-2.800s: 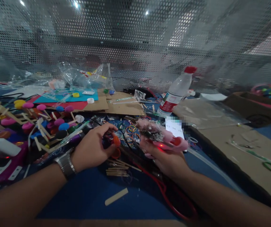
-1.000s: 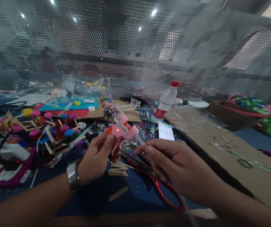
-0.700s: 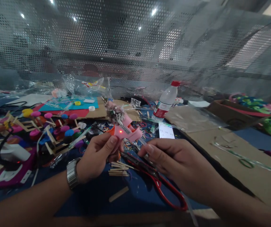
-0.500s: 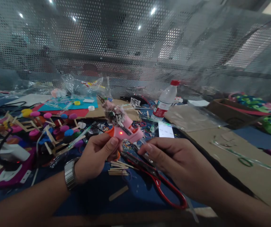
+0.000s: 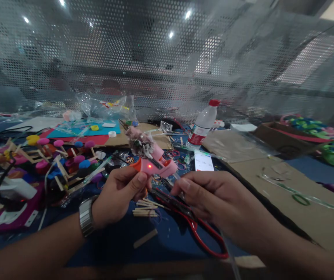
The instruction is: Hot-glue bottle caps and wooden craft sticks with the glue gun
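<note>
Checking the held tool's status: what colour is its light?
Red; the light shows best in the head view.

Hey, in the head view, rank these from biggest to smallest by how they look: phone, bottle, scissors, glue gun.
By longest visible span:
1. Scissors
2. Glue gun, partly hidden by fingers
3. Bottle
4. Phone

The bottle sits farther back, so its real size against the glue gun is unsure.

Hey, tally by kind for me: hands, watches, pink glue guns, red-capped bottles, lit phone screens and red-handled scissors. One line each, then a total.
Hands: 2, the left hand and the right hand
Watches: 1 silver watch
Glue guns: 1 pink glue gun
Bottles: 1 red-capped bottle
Phones: 1 lit phone screen
Scissors: 1 pair of red-handled scissors
Total: 7
</note>
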Motion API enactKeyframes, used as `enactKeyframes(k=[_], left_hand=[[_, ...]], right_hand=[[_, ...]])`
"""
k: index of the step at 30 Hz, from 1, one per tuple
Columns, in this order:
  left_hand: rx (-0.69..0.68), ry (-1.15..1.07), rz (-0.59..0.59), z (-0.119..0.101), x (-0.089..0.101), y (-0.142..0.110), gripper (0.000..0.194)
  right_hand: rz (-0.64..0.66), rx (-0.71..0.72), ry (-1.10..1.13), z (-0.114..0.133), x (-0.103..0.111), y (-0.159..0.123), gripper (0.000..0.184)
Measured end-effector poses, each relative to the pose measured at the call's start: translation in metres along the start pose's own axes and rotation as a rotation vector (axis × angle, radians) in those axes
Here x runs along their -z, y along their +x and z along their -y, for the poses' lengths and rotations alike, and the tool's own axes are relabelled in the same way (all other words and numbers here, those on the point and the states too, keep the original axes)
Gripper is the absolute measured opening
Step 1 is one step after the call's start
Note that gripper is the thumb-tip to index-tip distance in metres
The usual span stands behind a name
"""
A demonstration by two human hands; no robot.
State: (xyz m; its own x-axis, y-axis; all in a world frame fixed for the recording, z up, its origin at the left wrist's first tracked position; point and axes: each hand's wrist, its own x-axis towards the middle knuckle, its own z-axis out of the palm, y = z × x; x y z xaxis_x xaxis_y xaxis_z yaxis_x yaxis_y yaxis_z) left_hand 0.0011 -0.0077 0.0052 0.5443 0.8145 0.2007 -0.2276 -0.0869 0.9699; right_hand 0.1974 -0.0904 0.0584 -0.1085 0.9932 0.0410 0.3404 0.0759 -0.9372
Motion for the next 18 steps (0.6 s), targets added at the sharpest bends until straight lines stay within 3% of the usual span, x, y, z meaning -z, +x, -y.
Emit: enactKeyframes(k=[2,4,9,12,15,18], left_hand=[[-0.002,0.0,0.0,0.0,0.0,0.0,0.052],[0.011,-0.008,-0.01,-0.001,0.0,0.001,0.053],[0.048,0.008,-0.042,-0.003,0.001,-0.001,0.051],[0.031,0.032,-0.031,-0.003,0.0,-0.003,0.052],[0.025,0.07,-0.031,-0.002,-0.001,-0.005,0.052],[0.032,0.125,-0.042,-0.003,-0.002,-0.006,0.054]], right_hand=[[0.075,-0.111,0.19,0.002,0.001,0.002,0.042],[0.044,-0.056,0.083,0.001,0.002,0.004,0.041],[-0.26,0.539,-0.754,-0.01,0.007,0.004,0.032],[-0.323,0.781,-1.002,-0.015,0.008,0.002,0.024],[-0.294,0.686,-0.916,-0.011,0.008,0.0,0.029],[-0.156,0.346,-0.584,-0.002,0.009,-0.001,0.041]])
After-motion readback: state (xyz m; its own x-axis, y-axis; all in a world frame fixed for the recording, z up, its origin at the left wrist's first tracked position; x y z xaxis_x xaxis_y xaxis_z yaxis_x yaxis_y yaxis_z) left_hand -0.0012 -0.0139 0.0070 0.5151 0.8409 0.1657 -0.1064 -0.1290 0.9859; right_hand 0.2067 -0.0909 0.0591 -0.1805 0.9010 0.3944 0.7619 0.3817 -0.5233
